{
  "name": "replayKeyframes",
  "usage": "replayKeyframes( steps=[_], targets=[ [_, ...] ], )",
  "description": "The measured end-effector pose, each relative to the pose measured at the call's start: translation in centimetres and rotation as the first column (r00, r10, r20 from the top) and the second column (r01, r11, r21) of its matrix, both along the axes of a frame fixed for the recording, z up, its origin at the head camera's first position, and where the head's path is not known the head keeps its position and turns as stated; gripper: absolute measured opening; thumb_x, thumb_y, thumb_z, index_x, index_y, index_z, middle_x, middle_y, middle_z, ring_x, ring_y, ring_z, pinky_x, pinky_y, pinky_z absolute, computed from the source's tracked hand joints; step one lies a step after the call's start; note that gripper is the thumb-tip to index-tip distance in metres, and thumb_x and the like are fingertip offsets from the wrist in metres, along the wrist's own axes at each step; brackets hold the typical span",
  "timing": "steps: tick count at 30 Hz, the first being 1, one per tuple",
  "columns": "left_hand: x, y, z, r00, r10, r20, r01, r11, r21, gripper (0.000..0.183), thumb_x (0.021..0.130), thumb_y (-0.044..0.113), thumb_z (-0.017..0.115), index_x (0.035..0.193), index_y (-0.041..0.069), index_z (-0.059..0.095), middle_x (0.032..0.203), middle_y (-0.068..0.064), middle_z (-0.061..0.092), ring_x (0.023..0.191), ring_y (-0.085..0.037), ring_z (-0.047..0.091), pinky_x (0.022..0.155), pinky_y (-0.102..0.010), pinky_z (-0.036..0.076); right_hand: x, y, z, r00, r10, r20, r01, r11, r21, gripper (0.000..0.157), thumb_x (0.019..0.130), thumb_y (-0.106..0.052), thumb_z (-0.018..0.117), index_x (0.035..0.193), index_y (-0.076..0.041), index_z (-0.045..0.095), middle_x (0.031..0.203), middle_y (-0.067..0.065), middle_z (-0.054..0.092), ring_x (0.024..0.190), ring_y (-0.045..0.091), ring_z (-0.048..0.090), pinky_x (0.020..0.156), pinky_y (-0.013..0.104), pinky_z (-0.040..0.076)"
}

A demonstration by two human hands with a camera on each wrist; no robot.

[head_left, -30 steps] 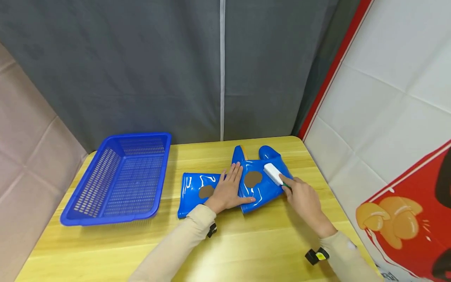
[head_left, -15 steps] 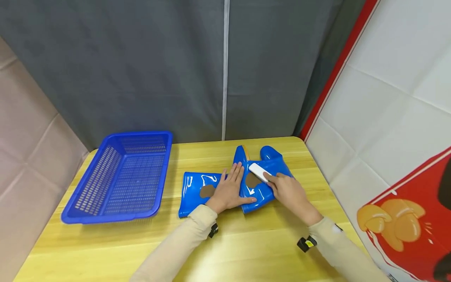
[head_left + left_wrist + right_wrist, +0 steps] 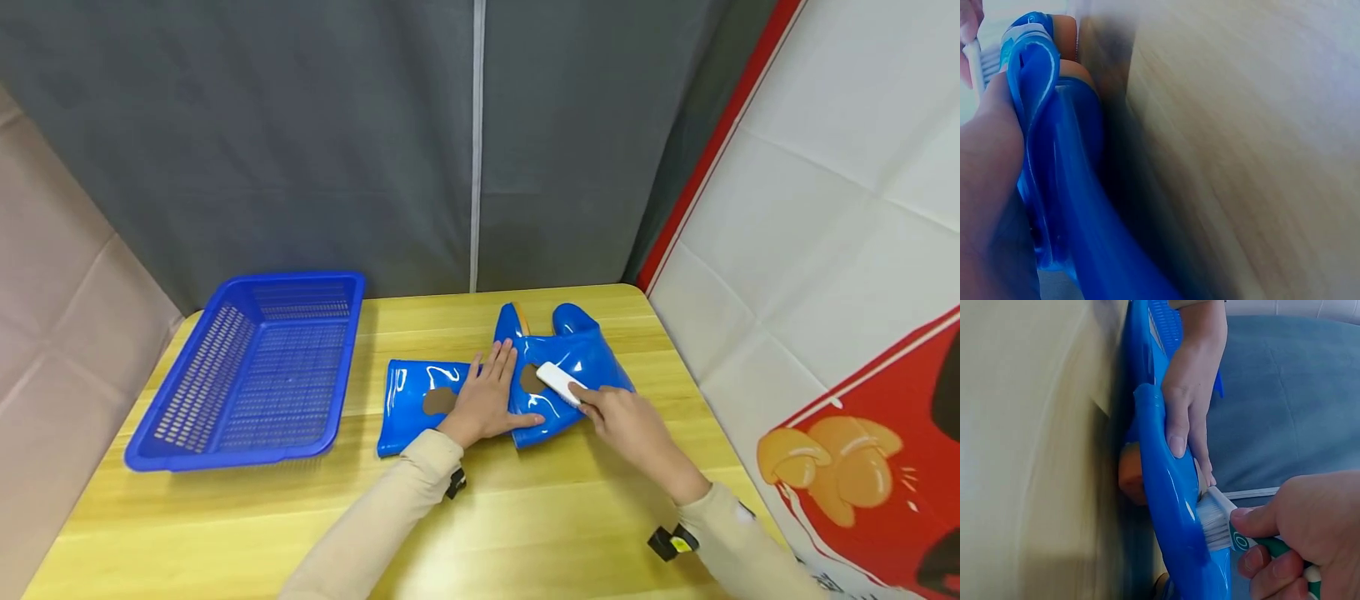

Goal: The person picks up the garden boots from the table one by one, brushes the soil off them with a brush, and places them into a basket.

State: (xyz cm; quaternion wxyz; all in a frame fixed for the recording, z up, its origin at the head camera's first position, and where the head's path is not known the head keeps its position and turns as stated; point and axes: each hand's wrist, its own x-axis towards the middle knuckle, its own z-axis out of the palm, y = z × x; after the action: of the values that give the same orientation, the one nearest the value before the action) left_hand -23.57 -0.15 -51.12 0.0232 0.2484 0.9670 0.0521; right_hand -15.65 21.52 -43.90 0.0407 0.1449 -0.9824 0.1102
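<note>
Two shiny blue rain boots lie on their sides on the table, one partly over the other. The left boot (image 3: 408, 400) shows a brown patch (image 3: 439, 402) on its shaft. On the right boot (image 3: 600, 362) another brown patch (image 3: 530, 379) is partly covered by a white scrub brush (image 3: 559, 382). My left hand (image 3: 483, 404) rests with straight, spread fingers across both boots. With my right hand (image 3: 626, 423) I grip the brush's green-and-white handle (image 3: 1272, 547). Its bristles (image 3: 1213, 522) touch the boot in the right wrist view.
A blue plastic basket (image 3: 341, 392) with perforated sides stands on the left of the wooden table (image 3: 510, 533). A grey curtain (image 3: 300, 150) hangs behind the table. White panels with a red print (image 3: 892, 533) close off the right side.
The brush first moved left from the right boot's right part onto the brown patch, then slid slightly down and right. The left hand stays in place on the boots.
</note>
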Motion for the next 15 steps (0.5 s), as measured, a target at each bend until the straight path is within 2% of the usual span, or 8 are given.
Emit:
replayKeyframes(
  steps=[2, 6, 9, 12, 15],
  targets=[
    [0.0, 0.1, 0.0, 1.0, -0.002, -0.002, 0.002, 1.0, 0.008, 0.119, 0.069, 0.091, 0.032, 0.153, 0.013, -0.004, 0.161, -0.002, -0.009, 0.151, -0.022, -0.007, 0.123, -0.048, 0.001, 0.5, 0.2, -0.1, 1.0, 0.008, -0.012, -0.008, 1.0, 0.006, 0.036, 0.09, -0.019, 0.063, 0.126, -0.019, 0.062, 0.06, -0.005, 0.054, 0.056, 0.008, 0.04, 0.049, 0.017, 0.03],
    [0.2, 0.3, 0.1, 1.0, -0.021, 0.004, 0.021, 0.999, 0.032, 0.119, 0.069, 0.09, 0.034, 0.153, 0.012, -0.001, 0.162, -0.003, -0.006, 0.151, -0.023, -0.005, 0.122, -0.05, 0.003, 1.6, 0.8, -0.2, 0.999, 0.017, -0.039, -0.016, 1.0, 0.022, 0.035, 0.089, -0.017, 0.064, 0.124, -0.018, 0.064, 0.054, -0.008, 0.043, 0.054, 0.007, 0.037, 0.048, 0.017, 0.028],
    [0.3, 0.3, 0.1, 0.999, -0.032, 0.008, 0.032, 0.998, 0.048, 0.119, 0.069, 0.09, 0.035, 0.153, 0.012, -0.001, 0.162, -0.003, -0.006, 0.151, -0.023, -0.005, 0.122, -0.05, 0.003, 2.5, 1.3, 0.0, 0.999, 0.013, -0.04, -0.01, 0.999, 0.052, 0.035, 0.088, -0.018, 0.066, 0.122, -0.019, 0.065, 0.054, -0.006, 0.043, 0.052, 0.006, 0.035, 0.048, 0.017, 0.026],
    [0.2, 0.1, -0.1, 1.0, -0.031, -0.003, 0.031, 0.998, 0.06, 0.12, 0.069, 0.09, 0.035, 0.153, 0.013, -0.001, 0.162, -0.002, -0.007, 0.151, -0.022, -0.005, 0.122, -0.051, 0.003, 3.4, 1.7, 0.1, 0.999, -0.002, -0.033, 0.004, 0.998, 0.061, 0.034, 0.087, -0.019, 0.067, 0.121, -0.021, 0.066, 0.065, -0.002, 0.061, 0.053, 0.006, 0.038, 0.048, 0.018, 0.028],
    [0.0, -0.3, -0.3, 1.0, -0.016, -0.01, 0.017, 0.998, 0.058, 0.12, 0.068, 0.091, 0.034, 0.153, 0.015, -0.003, 0.161, 0.0, -0.009, 0.151, -0.021, -0.007, 0.122, -0.051, 0.003, 3.9, 1.9, 0.3, 0.999, -0.013, -0.03, 0.014, 0.999, 0.036, 0.035, 0.087, -0.022, 0.067, 0.121, -0.024, 0.065, 0.086, 0.004, 0.072, 0.057, 0.006, 0.044, 0.05, 0.018, 0.03]
  ],
)
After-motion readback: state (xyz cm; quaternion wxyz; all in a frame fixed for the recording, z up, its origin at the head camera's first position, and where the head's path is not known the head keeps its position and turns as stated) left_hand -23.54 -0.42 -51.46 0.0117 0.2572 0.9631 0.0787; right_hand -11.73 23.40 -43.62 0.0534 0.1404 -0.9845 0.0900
